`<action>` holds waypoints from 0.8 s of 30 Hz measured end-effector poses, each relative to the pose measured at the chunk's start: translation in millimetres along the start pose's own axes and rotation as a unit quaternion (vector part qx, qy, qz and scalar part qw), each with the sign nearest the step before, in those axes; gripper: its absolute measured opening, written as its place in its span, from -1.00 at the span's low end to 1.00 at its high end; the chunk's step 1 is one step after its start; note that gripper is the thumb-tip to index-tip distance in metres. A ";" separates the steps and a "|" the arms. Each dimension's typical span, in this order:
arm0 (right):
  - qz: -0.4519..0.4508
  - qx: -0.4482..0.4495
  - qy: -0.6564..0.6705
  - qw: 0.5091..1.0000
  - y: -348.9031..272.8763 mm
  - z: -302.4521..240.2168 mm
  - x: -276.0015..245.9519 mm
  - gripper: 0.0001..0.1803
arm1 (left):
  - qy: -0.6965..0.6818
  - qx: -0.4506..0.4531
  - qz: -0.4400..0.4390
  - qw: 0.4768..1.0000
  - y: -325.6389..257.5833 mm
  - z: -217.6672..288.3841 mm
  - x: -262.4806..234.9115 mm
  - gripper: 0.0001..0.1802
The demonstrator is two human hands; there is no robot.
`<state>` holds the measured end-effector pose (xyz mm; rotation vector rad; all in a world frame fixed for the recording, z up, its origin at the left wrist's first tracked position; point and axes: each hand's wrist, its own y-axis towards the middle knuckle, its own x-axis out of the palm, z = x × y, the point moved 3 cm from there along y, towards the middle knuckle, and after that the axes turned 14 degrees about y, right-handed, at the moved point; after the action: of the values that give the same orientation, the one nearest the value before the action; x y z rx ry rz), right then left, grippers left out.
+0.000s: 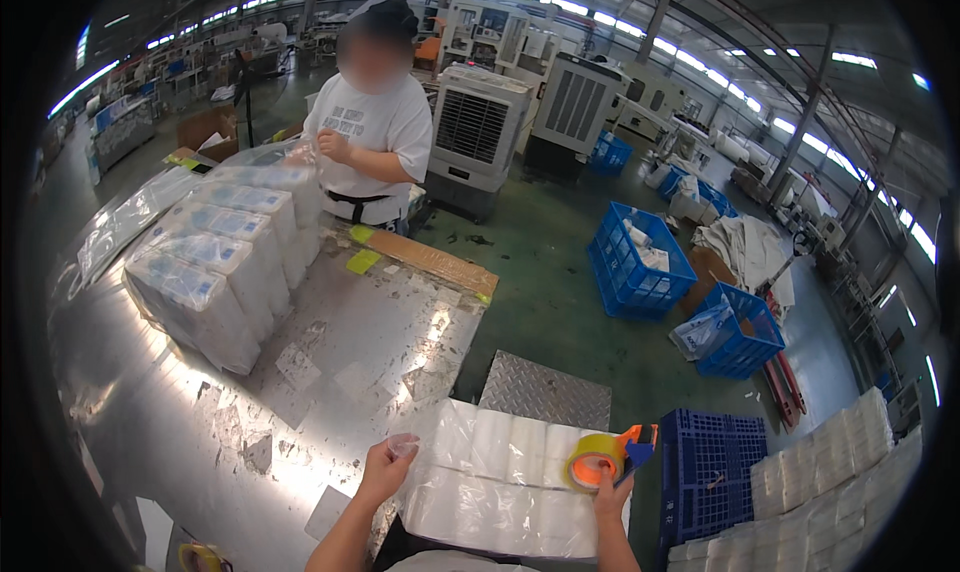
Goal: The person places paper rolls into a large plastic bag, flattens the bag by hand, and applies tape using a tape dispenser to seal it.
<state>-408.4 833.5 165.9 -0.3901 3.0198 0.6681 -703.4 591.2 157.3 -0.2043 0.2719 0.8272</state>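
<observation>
Head view: right hand holds tape dispenser (orange and blue).

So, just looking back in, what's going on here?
The person's left hand pinches clear plastic at the left end of a pack of white rolls, while the right hand holds a tape dispenser over the pack's right end. Across the metal table, a co-worker stands by a group of plastic-wrapped white packs.
</observation>
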 end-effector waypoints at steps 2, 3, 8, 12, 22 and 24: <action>-0.021 0.002 -0.003 1.000 -0.7 0.8 2.8 -0.39 | -0.124 -0.009 0.022 0.992 -3.8 20.4 3.7 -0.80; -0.020 0.003 0.013 1.000 -1.6 3.6 2.0 -0.41 | -0.068 0.050 0.009 0.996 -5.9 21.3 13.2 -0.80; -0.001 0.045 0.069 0.997 0.7 33.8 -28.4 -0.40 | 0.053 0.085 -0.080 0.992 -30.4 51.9 63.3 -0.79; 0.010 0.086 0.076 0.993 -2.5 53.6 -39.0 -0.35 | 0.113 0.099 -0.132 0.980 -38.2 62.1 91.5 -0.77; 0.016 0.005 -0.131 0.991 -2.2 73.4 -50.1 -0.22 | 0.291 0.134 -0.149 0.936 -29.1 44.9 127.5 -0.74; 0.036 0.007 -0.139 0.990 3.5 47.8 -33.3 -0.18 | 0.242 0.106 -0.148 0.953 -29.0 37.4 126.9 -0.77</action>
<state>-378.5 864.5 126.5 -0.1710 2.7817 0.6450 -593.9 670.8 154.7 -0.2387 0.7695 0.4350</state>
